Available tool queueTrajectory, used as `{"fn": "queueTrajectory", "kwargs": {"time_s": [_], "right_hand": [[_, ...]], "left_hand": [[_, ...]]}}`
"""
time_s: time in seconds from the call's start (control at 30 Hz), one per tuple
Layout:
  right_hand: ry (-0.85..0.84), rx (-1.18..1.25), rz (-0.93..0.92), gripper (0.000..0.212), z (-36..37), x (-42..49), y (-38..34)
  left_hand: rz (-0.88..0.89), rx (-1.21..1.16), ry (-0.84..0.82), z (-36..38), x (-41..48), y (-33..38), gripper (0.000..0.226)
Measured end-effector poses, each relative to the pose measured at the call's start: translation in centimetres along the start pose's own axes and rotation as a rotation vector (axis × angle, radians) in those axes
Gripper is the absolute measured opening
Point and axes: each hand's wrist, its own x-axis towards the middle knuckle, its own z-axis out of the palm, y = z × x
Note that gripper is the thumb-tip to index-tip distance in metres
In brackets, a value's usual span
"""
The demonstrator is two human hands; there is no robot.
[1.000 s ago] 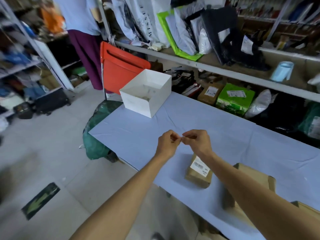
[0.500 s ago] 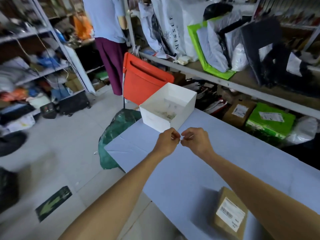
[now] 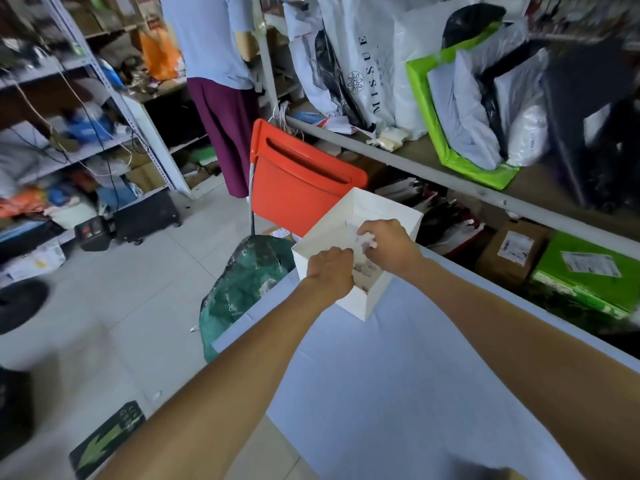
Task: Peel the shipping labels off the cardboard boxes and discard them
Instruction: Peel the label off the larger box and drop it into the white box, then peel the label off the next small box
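Pale blue cloth covers the table [image 3: 398,375], and an open white box [image 3: 360,301] sits at its far corner. Both hands hang over the box. The right hand [image 3: 389,249] pinches a crumpled label scrap [image 3: 367,241]. The left hand [image 3: 330,271] is curled, and I cannot tell whether it holds anything. Paper scraps [image 3: 363,270] lie inside the box.

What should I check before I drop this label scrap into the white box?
1. The right hand is over the white box opening: ok.
2. The label scrap is pinched at the right hand's fingertips: ok.
3. The left hand is free of the scrap: cannot tell, its fingers are hidden.
4. The box stands upright and open on the table: ok.
5. Room in the box: ok, the loose scraps inside cover only part of its floor.
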Motion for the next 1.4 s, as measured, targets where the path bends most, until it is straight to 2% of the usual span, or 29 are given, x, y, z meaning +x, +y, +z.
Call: {"fn": "queueTrajectory", "kwargs": {"time_s": [0.1,0.27,0.5,0.63,0.83,1.17,1.4], "right_hand": [[-0.019,0.01,0.027,0.045,0.1,2.0,-0.3],[-0.024,-0.078,0.076,0.043,0.4,2.9,-0.2],[-0.143,-0.12,0.12,0.038,0.3,1.7,0.8],[-0.183,-0.16,0.126,0.045,-0.4,-0.5,1.5],[-0.159,-0.179,0.21,0.046,-2.0,-6.6,3.8],[-0.103,-0.181,0.366,0.045,-6.8,-21.5,9.8],[-0.124,-0.167,0.51,0.042,-7.4,-32.0,13.3]], "left_hand": [[-0.006,-0.008,-0.006,-0.7,1.9,-1.2,0.033],[-0.003,-0.001,-0.029,-0.9,3.4,-2.2,0.034],[0.031,-0.002,0.004,-1.0,3.6,-1.1,0.032],[0.054,-0.003,0.002,-0.5,2.9,0.5,0.031],[0.143,-0.004,-0.017,0.1,0.4,5.1,0.03],[0.32,-0.026,-0.03,3.5,-7.7,18.0,0.028],[0.415,-0.033,-0.148,6.9,-13.6,24.7,0.028]]}}
